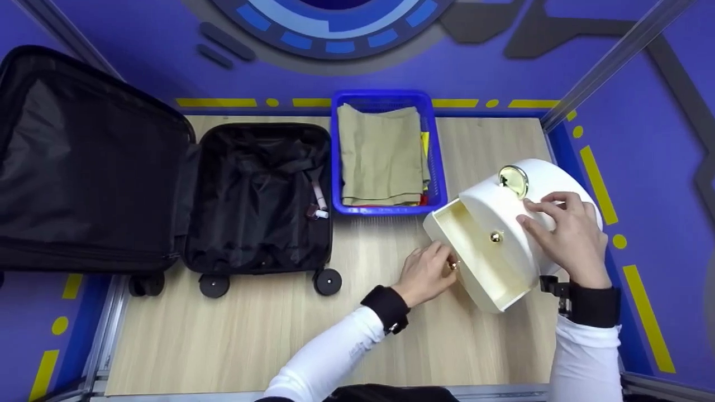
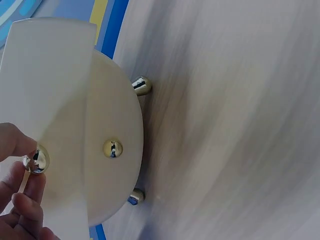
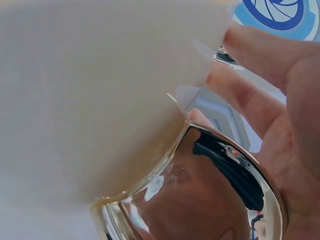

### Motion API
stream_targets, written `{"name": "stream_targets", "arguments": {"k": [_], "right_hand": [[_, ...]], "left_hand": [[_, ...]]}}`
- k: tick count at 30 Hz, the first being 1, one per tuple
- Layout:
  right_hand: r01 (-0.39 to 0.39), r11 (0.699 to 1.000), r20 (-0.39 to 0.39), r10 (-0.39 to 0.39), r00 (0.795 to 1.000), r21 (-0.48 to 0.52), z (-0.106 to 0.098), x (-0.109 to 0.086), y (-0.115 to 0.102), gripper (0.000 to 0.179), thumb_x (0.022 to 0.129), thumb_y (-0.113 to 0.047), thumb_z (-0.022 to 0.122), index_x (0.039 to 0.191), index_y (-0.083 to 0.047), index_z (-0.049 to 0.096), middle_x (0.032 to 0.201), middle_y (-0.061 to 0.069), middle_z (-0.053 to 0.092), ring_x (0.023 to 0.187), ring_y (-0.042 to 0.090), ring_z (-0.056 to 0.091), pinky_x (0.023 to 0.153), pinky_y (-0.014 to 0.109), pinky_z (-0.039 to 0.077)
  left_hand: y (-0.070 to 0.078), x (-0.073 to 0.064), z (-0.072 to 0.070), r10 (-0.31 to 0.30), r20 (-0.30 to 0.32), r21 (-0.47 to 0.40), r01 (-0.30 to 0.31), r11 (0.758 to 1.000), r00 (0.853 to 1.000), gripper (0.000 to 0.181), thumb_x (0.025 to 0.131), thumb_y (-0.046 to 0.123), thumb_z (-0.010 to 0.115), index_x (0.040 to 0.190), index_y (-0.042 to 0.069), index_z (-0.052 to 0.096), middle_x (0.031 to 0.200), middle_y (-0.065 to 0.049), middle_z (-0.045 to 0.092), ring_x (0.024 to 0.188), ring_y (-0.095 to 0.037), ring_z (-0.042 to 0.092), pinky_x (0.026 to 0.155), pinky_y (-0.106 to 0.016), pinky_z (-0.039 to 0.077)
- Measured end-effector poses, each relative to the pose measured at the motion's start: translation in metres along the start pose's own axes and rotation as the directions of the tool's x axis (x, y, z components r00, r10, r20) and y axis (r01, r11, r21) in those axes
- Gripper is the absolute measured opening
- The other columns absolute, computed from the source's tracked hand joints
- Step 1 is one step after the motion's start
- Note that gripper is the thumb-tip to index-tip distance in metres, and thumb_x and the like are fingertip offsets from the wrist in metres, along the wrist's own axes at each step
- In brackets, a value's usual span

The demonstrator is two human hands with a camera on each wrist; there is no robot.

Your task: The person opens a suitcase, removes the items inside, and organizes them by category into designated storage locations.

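Note:
A white rounded drawer box [image 1: 558, 178] with gold fittings stands at the right of the table, one drawer [image 1: 486, 259] pulled out. My left hand [image 1: 427, 271] pinches the gold knob [image 2: 37, 160] on that drawer's front between thumb and fingers. Another gold knob [image 2: 113, 148] shows on the lower front. Resting against the upper body of the box is my right hand [image 1: 572, 237], its fingertips touching the white surface near a round gold fitting [image 1: 514, 180]. A shiny curved gold part [image 3: 200, 195] fills the lower right wrist view beside that hand.
An open black suitcase [image 1: 257, 273] lies at the left, with small cosmetic-like items [image 1: 319, 201] inside. Between it and the box, a blue basket [image 1: 441, 184] holds folded beige cloth [image 1: 382, 156]. Blue panels [image 1: 665, 184] bound the table.

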State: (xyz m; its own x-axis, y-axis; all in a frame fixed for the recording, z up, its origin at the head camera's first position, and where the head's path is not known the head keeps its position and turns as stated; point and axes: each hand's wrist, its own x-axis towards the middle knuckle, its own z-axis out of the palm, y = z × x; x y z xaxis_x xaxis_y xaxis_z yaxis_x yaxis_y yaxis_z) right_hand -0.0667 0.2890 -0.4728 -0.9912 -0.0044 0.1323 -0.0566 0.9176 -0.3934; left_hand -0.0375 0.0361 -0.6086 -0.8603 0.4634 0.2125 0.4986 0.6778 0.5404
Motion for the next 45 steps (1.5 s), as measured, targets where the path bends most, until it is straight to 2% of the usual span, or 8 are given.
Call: {"name": "stream_targets", "arguments": {"k": [11, 22, 27, 30, 33, 37, 42, 45], "right_hand": [[0.002, 1.000, 0.006, -0.002, 1.000, 0.000, 0.001, 0.003, -0.002, 0.042, 0.095, -0.039, 0.076, 0.125, -0.009, 0.076, 0.134, 0.017, 0.056, 0.116, 0.047, 0.046, 0.066, 0.067, 0.043], [0.001, 1.000, 0.012, -0.001, 1.000, 0.002, 0.002, 0.005, -0.004, 0.042, 0.094, -0.040, 0.076, 0.124, -0.010, 0.076, 0.134, 0.016, 0.056, 0.117, 0.047, 0.047, 0.065, 0.065, 0.044], [-0.002, 1.000, 0.020, 0.002, 1.000, 0.010, 0.004, 0.006, -0.005, 0.043, 0.095, -0.042, 0.075, 0.124, -0.010, 0.076, 0.135, 0.016, 0.055, 0.117, 0.047, 0.046, 0.067, 0.066, 0.043], [-0.002, 1.000, 0.024, 0.001, 1.000, 0.013, 0.004, 0.007, -0.005, 0.044, 0.095, -0.042, 0.075, 0.125, -0.010, 0.076, 0.135, 0.017, 0.055, 0.117, 0.048, 0.046, 0.066, 0.065, 0.042], [-0.005, 1.000, 0.021, 0.005, 1.000, 0.012, 0.003, 0.006, -0.004, 0.044, 0.095, -0.042, 0.075, 0.125, -0.010, 0.076, 0.135, 0.016, 0.055, 0.118, 0.048, 0.046, 0.067, 0.066, 0.042], [-0.008, 1.000, 0.020, 0.007, 1.000, 0.015, 0.001, 0.004, -0.002, 0.044, 0.096, -0.042, 0.074, 0.125, -0.009, 0.075, 0.136, 0.017, 0.055, 0.119, 0.050, 0.045, 0.067, 0.069, 0.042], [-0.009, 1.000, 0.016, 0.009, 1.000, 0.019, 0.001, 0.001, 0.001, 0.044, 0.096, -0.042, 0.073, 0.125, -0.009, 0.075, 0.136, 0.018, 0.054, 0.118, 0.050, 0.045, 0.066, 0.069, 0.041], [-0.008, 1.000, 0.009, 0.008, 1.000, 0.020, 0.002, 0.001, 0.001, 0.043, 0.096, -0.041, 0.073, 0.124, -0.009, 0.076, 0.136, 0.017, 0.055, 0.118, 0.050, 0.045, 0.065, 0.068, 0.041]], "left_hand": [[-0.017, -0.032, -0.014, 0.053, -0.040, -0.052, -0.055, 0.997, 0.998, 0.023, 0.084, 0.027, 0.080, 0.099, 0.018, 0.066, 0.099, 0.006, 0.064, 0.086, -0.007, 0.064, 0.076, -0.019, 0.045], [-0.022, -0.037, -0.012, -0.001, -0.025, -0.157, -0.003, 0.988, 1.000, 0.024, 0.088, 0.028, 0.084, 0.101, 0.019, 0.066, 0.101, 0.009, 0.066, 0.090, -0.007, 0.069, 0.076, -0.021, 0.050], [-0.026, -0.039, -0.015, 0.006, -0.017, -0.147, -0.008, 0.989, 1.000, 0.024, 0.091, 0.031, 0.082, 0.104, 0.019, 0.066, 0.103, 0.009, 0.068, 0.092, -0.008, 0.070, 0.077, -0.022, 0.050], [-0.031, -0.037, -0.023, 0.006, -0.030, -0.135, -0.010, 0.991, 1.000, 0.026, 0.093, 0.036, 0.079, 0.107, 0.018, 0.066, 0.103, 0.007, 0.069, 0.090, -0.010, 0.070, 0.077, -0.023, 0.051], [-0.040, -0.030, -0.039, -0.012, -0.077, -0.149, 0.001, 0.989, 0.997, 0.030, 0.094, 0.037, 0.077, 0.111, 0.015, 0.066, 0.101, 0.003, 0.070, 0.083, -0.012, 0.068, 0.073, -0.022, 0.051], [-0.061, -0.018, -0.072, -0.047, -0.172, -0.162, 0.018, 0.987, 0.984, 0.031, 0.094, 0.032, 0.077, 0.114, 0.010, 0.066, 0.103, -0.002, 0.070, 0.072, -0.013, 0.064, 0.065, -0.024, 0.050], [-0.094, -0.003, -0.119, -0.080, -0.292, -0.063, 0.064, 0.996, 0.953, 0.035, 0.092, 0.031, 0.079, 0.116, 0.008, 0.068, 0.105, -0.005, 0.072, 0.073, -0.019, 0.067, 0.064, -0.035, 0.053], [-0.114, 0.004, -0.148, -0.131, -0.291, -0.007, 0.134, 0.991, 0.948, 0.037, 0.094, 0.033, 0.077, 0.120, 0.008, 0.067, 0.109, -0.005, 0.070, 0.078, -0.024, 0.068, 0.068, -0.042, 0.055]]}}
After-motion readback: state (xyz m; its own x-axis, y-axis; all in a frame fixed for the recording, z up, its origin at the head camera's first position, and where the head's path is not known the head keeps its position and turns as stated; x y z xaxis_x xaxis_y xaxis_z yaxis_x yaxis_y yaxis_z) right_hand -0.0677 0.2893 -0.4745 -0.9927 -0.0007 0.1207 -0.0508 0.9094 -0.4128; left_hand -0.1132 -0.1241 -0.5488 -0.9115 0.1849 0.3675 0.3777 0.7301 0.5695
